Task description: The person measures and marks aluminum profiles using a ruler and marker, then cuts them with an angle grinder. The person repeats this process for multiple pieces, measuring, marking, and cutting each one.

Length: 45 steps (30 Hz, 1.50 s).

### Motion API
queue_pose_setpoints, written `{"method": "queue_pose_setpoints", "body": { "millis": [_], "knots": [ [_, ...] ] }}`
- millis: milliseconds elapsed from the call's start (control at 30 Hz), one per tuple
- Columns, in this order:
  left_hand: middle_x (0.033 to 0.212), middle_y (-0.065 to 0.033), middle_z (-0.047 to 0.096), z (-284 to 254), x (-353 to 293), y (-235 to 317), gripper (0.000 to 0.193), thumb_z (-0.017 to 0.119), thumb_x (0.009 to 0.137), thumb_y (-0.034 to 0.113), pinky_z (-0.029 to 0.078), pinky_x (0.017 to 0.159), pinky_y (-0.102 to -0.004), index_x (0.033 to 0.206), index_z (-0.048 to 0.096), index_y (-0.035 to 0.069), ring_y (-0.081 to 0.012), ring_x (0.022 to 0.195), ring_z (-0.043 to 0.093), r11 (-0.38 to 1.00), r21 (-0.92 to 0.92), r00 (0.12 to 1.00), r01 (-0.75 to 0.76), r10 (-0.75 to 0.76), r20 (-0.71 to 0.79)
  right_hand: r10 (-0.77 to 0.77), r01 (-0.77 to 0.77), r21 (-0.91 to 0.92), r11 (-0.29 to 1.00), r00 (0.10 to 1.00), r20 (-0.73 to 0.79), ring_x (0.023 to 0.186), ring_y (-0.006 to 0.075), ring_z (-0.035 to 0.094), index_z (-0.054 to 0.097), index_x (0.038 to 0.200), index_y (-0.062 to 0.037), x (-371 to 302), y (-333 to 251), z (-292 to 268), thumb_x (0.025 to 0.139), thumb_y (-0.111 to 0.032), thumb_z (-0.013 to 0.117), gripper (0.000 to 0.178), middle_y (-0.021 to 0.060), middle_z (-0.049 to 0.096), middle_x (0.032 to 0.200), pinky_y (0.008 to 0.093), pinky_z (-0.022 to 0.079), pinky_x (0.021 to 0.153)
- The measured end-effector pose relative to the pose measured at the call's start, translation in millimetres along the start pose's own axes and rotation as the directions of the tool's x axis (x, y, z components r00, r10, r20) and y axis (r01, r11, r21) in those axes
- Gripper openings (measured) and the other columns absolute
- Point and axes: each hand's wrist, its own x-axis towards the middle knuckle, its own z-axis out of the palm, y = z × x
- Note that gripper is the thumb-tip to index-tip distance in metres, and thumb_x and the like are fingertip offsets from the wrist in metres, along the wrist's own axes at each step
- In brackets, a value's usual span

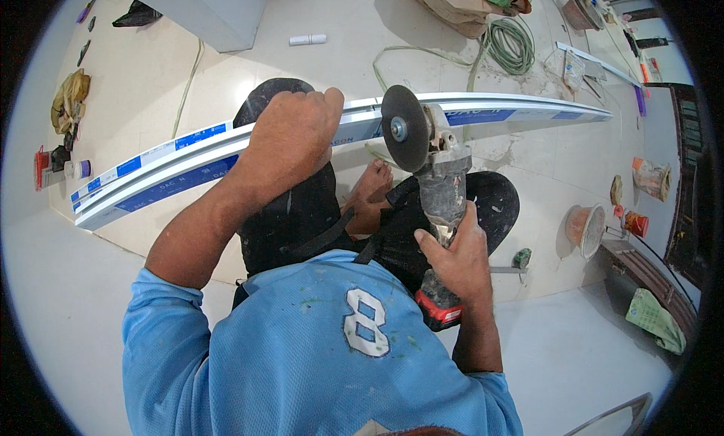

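Observation:
A long white profile strip with blue film (173,165) lies across my knees, running from the left to the far right. My left hand (290,138) presses down on it, fingers curled over its far edge. My right hand (456,255) grips the body of a cordless angle grinder (437,187), whose dark disc (403,127) stands just right of my left hand, at the strip. I sit on the floor in a blue shirt and dark trousers, with a bare foot (369,195) showing below the strip.
A coiled green hose (509,44) and a sack lie at the back. Another white strip (596,63) lies far right. Buckets (587,229) and cans stand at the right beside a dark bench (648,274). Small tools and a rag (68,100) lie at the left wall.

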Motion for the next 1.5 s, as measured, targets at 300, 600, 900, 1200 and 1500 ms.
{"method": "queue_pose_setpoints", "body": {
  "millis": [300, 600, 900, 1200, 1500],
  "knots": [
    [0.085, -0.0203, 0.073, 0.3, 0.5, 0.8, 0.02, 0.079, 0.093, 0.003, 0.06, 0.072, -0.0442, 0.109, 0.068, -0.004, -0.0282, 0.07, 0.073, 1.0, 0.007, 1.0, 0.005, -0.005, -0.004, 0.02, -0.02, -0.019, 1.0, 1.0, 0.004, 0.107, 0.0543, 0.078, 0.052, 0.13, 0.008, -0.3, -0.1, 0.7, 0.092, -0.027, 0.089, 0.064, 0.0345, 0.078, 0.108, 0.0566, 0.062, 0.09],
    [0.083, -0.0186, 0.072, 7.4, -0.7, -1.7, 0.017, 0.077, 0.096, 0.004, 0.058, 0.069, -0.0428, 0.109, 0.068, -0.003, -0.0264, 0.069, 0.071, 1.0, 0.024, 0.999, -0.018, 0.019, -0.03, 0.075, -0.075, -0.029, 0.997, 0.997, 0.006, 0.106, 0.0369, 0.081, 0.056, 0.131, 0.0075, 0.4, -3.6, 0.8, 0.092, -0.022, 0.09, 0.059, 0.0273, 0.079, 0.112, 0.0484, 0.061, 0.094],
    [0.083, -0.0174, 0.072, 3.0, 0.2, 1.4, 0.016, 0.076, 0.095, 0.003, 0.058, 0.071, -0.0439, 0.107, 0.068, -0.003, -0.0275, 0.07, 0.072, 1.0, 0.009, 0.999, -0.011, 0.011, -0.043, -0.001, 0.001, -0.044, 0.999, 1.0, 0.009, 0.102, 0.0526, 0.08, 0.051, 0.129, 0.0078, -0.1, -1.1, 0.9, 0.093, -0.026, 0.087, 0.061, 0.0338, 0.078, 0.104, 0.0553, 0.063, 0.087],
    [0.084, -0.0166, 0.072, 3.7, -1.0, 3.6, 0.015, 0.075, 0.093, 0.002, 0.058, 0.075, -0.0455, 0.106, 0.067, -0.001, -0.0305, 0.076, 0.075, 0.999, 0.026, 0.998, -0.019, 0.021, -0.064, -0.019, 0.018, -0.03, 0.999, 1.0, -0.01, 0.101, 0.053, 0.08, 0.052, 0.128, 0.0073, 1.2, -0.6, 3.9, 0.093, -0.026, 0.088, 0.059, 0.0336, 0.079, 0.104, 0.055, 0.063, 0.087],
    [0.085, -0.0158, 0.072, 4.4, -2.5, 4.6, 0.016, 0.075, 0.092, 0.003, 0.058, 0.075, -0.0458, 0.104, 0.066, 0.0, -0.031, 0.077, 0.074, 0.998, 0.055, 0.996, -0.02, 0.025, -0.086, -0.005, 0.004, -0.036, 0.999, 1.0, -0.022, 0.105, 0.0536, 0.079, 0.052, 0.126, 0.0062, 1.5, -5.4, 5.3, 0.093, -0.027, 0.088, 0.059, 0.0342, 0.078, 0.105, 0.0565, 0.062, 0.09]
  ]
}}
